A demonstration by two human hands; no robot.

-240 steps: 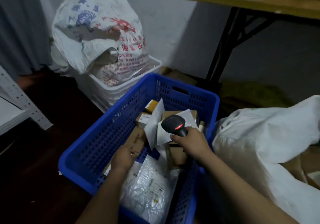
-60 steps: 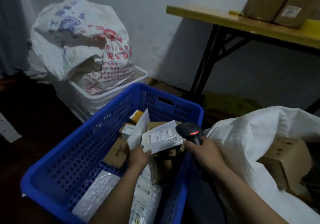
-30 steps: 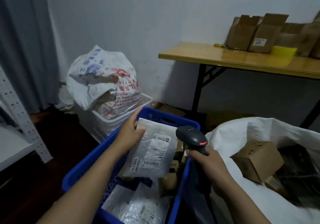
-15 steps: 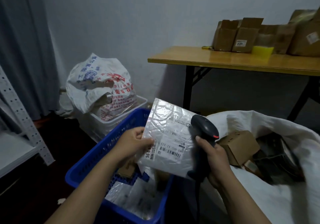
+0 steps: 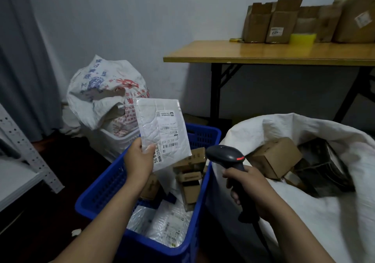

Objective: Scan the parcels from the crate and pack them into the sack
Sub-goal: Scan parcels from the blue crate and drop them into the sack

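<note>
The left hand (image 5: 140, 159) pinched just a corner of the slippery white parcel (image 5: 162, 130), so it could slip down while the right hand (image 5: 249, 189) gripped the scanner (image 5: 225, 155).

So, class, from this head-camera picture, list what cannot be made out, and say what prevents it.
Head view:
- Fine print on the white mailer: too small.
- Scanner handle: hidden by the right hand.
- Blue crate floor: covered by parcels.
- Sack contents at right: dark, blurred.
- Table right end: cut by frame edge.
</note>
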